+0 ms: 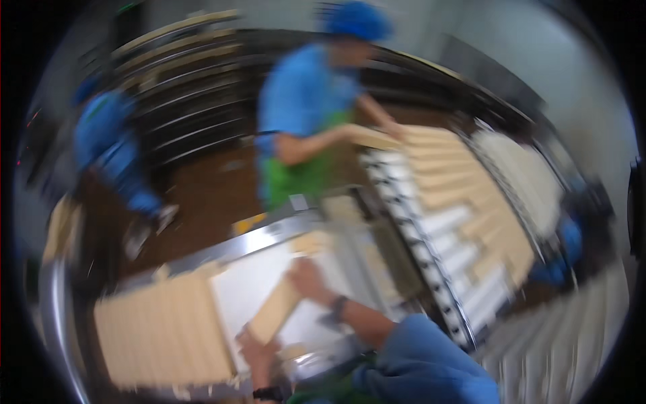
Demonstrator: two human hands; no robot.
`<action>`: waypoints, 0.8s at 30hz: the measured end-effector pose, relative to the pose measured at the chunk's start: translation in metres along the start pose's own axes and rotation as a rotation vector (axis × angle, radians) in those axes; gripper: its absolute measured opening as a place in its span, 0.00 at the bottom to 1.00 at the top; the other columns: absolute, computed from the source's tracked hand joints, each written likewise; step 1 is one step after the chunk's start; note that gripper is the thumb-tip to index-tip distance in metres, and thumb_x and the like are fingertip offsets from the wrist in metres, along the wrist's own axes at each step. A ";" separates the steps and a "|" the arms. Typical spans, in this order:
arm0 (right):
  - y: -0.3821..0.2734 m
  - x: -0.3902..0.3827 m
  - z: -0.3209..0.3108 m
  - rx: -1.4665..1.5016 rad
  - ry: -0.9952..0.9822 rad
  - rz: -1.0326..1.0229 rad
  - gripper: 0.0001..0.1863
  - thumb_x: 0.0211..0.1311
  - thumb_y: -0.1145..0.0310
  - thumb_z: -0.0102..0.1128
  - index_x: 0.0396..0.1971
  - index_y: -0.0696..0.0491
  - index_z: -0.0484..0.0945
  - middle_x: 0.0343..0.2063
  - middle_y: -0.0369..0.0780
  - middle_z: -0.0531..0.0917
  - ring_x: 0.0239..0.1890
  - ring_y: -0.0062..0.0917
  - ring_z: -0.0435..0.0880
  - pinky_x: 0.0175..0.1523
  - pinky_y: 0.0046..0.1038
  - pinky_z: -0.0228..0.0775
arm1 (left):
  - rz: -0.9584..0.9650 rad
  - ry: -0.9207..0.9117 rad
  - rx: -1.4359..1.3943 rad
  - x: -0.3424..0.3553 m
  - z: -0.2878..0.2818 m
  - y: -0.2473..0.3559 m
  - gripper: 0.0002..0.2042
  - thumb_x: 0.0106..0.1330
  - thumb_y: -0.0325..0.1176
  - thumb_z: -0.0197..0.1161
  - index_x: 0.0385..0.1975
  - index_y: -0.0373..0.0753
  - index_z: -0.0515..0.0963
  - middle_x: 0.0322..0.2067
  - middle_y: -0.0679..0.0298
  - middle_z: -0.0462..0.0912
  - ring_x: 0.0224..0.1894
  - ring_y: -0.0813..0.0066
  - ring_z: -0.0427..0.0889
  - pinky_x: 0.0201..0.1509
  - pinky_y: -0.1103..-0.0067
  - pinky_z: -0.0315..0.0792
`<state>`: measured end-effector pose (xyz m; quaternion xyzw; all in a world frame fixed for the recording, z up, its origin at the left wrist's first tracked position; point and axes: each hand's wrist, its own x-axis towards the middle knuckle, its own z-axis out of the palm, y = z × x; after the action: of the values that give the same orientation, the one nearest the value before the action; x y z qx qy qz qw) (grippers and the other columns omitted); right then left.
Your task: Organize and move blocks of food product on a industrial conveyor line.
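A long pale-tan slab (276,311) lies slantwise across my front, over a white work surface (243,279). My left hand (259,353) is closed around its near end. At the far end my right hand (311,279) grips it, fingers smeared a little by motion. Left of my hands, many similar tan slabs (161,330) stand packed side by side in a block. A small tan piece (309,242) lies just beyond my right hand. What the slabs are made of cannot be told.
Across from me a co-worker (296,101) in blue with a green apron handles a tan slab at a roller conveyor (441,252) covered with more slabs. Another person (108,138) bends at the far left, near a tall rack (182,87). A metal rail (60,323) curves along my left.
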<state>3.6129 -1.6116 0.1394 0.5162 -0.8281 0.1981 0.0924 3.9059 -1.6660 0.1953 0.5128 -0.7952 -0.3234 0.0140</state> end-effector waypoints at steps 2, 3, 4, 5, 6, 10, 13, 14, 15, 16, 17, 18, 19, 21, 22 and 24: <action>-0.041 0.019 -0.037 0.163 -0.216 0.322 0.22 0.67 0.53 0.56 0.42 0.59 0.78 0.42 0.50 0.80 0.50 0.45 0.79 0.52 0.47 0.72 | 0.004 0.103 0.088 0.008 0.016 -0.033 0.50 0.39 0.41 0.77 0.69 0.42 0.61 0.66 0.46 0.64 0.67 0.43 0.66 0.66 0.53 0.69; -0.030 0.016 -0.057 0.134 -0.216 0.388 0.23 0.67 0.53 0.56 0.46 0.61 0.75 0.44 0.51 0.80 0.50 0.45 0.78 0.53 0.47 0.72 | -0.007 0.028 0.085 0.007 0.012 0.000 0.48 0.41 0.38 0.76 0.69 0.42 0.61 0.65 0.47 0.65 0.67 0.43 0.66 0.65 0.55 0.69; -0.027 0.009 -0.073 0.132 -0.228 0.420 0.26 0.67 0.53 0.57 0.50 0.63 0.73 0.46 0.52 0.79 0.50 0.45 0.78 0.54 0.47 0.71 | -0.055 -0.020 0.092 -0.004 -0.001 0.024 0.46 0.44 0.36 0.75 0.69 0.42 0.61 0.64 0.48 0.65 0.67 0.43 0.65 0.64 0.56 0.70; -0.022 -0.005 -0.087 0.122 -0.197 0.468 0.26 0.67 0.53 0.57 0.50 0.63 0.73 0.46 0.52 0.79 0.50 0.45 0.78 0.54 0.47 0.71 | -0.003 -0.037 0.110 -0.013 0.002 0.038 0.46 0.44 0.36 0.75 0.69 0.42 0.61 0.64 0.48 0.65 0.67 0.43 0.65 0.64 0.56 0.70; -0.014 -0.020 -0.101 0.160 -0.157 0.485 0.28 0.67 0.53 0.58 0.53 0.64 0.71 0.47 0.52 0.79 0.49 0.45 0.78 0.56 0.47 0.70 | 0.061 0.096 0.101 -0.025 0.010 0.047 0.46 0.41 0.35 0.77 0.66 0.39 0.63 0.60 0.46 0.68 0.61 0.40 0.69 0.61 0.55 0.71; 0.019 -0.083 -0.147 0.331 0.166 0.544 0.32 0.66 0.55 0.61 0.59 0.65 0.69 0.48 0.54 0.77 0.50 0.48 0.75 0.61 0.47 0.66 | 0.377 0.383 0.096 -0.049 0.034 0.083 0.42 0.42 0.33 0.79 0.61 0.36 0.67 0.55 0.43 0.69 0.55 0.36 0.72 0.55 0.52 0.72; 0.059 -0.135 -0.187 0.228 0.444 0.586 0.31 0.66 0.58 0.61 0.61 0.64 0.68 0.50 0.56 0.76 0.53 0.52 0.73 0.62 0.47 0.64 | 0.598 0.419 0.056 -0.063 0.052 0.138 0.36 0.50 0.28 0.72 0.63 0.37 0.67 0.59 0.42 0.66 0.58 0.36 0.70 0.57 0.54 0.71; 0.074 -0.144 -0.228 0.337 0.489 0.641 0.31 0.65 0.59 0.61 0.60 0.65 0.68 0.50 0.57 0.75 0.53 0.53 0.73 0.62 0.47 0.65 | 0.733 0.449 0.048 -0.065 0.058 0.158 0.34 0.53 0.26 0.70 0.64 0.37 0.67 0.60 0.41 0.65 0.60 0.36 0.69 0.59 0.55 0.70; 0.094 -0.159 -0.257 0.358 0.494 0.744 0.30 0.65 0.60 0.61 0.60 0.64 0.68 0.51 0.57 0.75 0.54 0.53 0.73 0.63 0.47 0.65 | 0.727 0.326 -0.097 -0.069 0.069 0.184 0.34 0.54 0.23 0.67 0.65 0.38 0.67 0.63 0.41 0.63 0.64 0.37 0.67 0.63 0.58 0.69; 0.112 -0.175 -0.281 0.380 0.497 0.845 0.29 0.65 0.60 0.61 0.60 0.63 0.69 0.52 0.57 0.75 0.55 0.54 0.73 0.63 0.47 0.65 | 0.788 0.311 -0.063 -0.077 0.082 0.211 0.33 0.54 0.23 0.67 0.65 0.38 0.68 0.64 0.42 0.62 0.65 0.38 0.66 0.64 0.58 0.68; 0.149 -0.212 -0.296 0.200 0.627 0.847 0.28 0.66 0.60 0.60 0.60 0.62 0.69 0.52 0.57 0.75 0.55 0.53 0.73 0.63 0.47 0.65 | 0.879 0.266 -0.047 -0.094 0.101 0.252 0.33 0.54 0.23 0.67 0.64 0.39 0.69 0.65 0.42 0.61 0.65 0.38 0.65 0.65 0.58 0.68; 0.184 -0.241 -0.304 0.039 0.737 0.824 0.27 0.67 0.60 0.60 0.60 0.62 0.69 0.52 0.57 0.75 0.56 0.53 0.73 0.63 0.47 0.65 | 0.962 0.186 -0.026 -0.104 0.120 0.282 0.34 0.52 0.23 0.69 0.64 0.39 0.70 0.65 0.43 0.60 0.67 0.39 0.64 0.66 0.59 0.68; 0.208 -0.261 -0.324 -0.027 0.818 0.888 0.26 0.69 0.60 0.58 0.59 0.61 0.70 0.51 0.57 0.76 0.55 0.53 0.74 0.62 0.46 0.66 | 0.906 0.040 0.030 -0.131 0.123 0.319 0.37 0.51 0.24 0.72 0.65 0.39 0.68 0.65 0.44 0.60 0.66 0.40 0.64 0.66 0.58 0.67; 0.258 -0.299 -0.372 -0.117 0.953 1.000 0.23 0.71 0.60 0.55 0.58 0.61 0.71 0.50 0.56 0.77 0.54 0.52 0.76 0.60 0.46 0.68 | 1.152 -0.040 0.043 -0.175 0.132 0.375 0.40 0.50 0.25 0.74 0.67 0.40 0.66 0.63 0.42 0.60 0.65 0.38 0.63 0.66 0.58 0.65; 0.282 -0.322 -0.393 -0.146 1.006 1.055 0.21 0.73 0.61 0.53 0.57 0.61 0.72 0.49 0.55 0.77 0.53 0.51 0.77 0.59 0.46 0.69 | 1.207 -0.149 0.031 -0.200 0.137 0.400 0.40 0.52 0.26 0.73 0.68 0.40 0.65 0.63 0.40 0.60 0.63 0.37 0.64 0.65 0.57 0.65; 0.326 -0.374 -0.429 -0.207 0.950 1.094 0.19 0.74 0.60 0.50 0.53 0.60 0.73 0.46 0.54 0.80 0.50 0.51 0.78 0.56 0.46 0.70 | 1.261 -0.268 0.017 -0.244 0.160 0.428 0.40 0.53 0.27 0.72 0.69 0.39 0.63 0.62 0.39 0.60 0.61 0.37 0.64 0.63 0.56 0.65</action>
<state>3.4683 -0.9972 0.3175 -0.1242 -0.8524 0.3394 0.3778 3.6196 -1.2717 0.3703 -0.0979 -0.9413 -0.3081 0.0977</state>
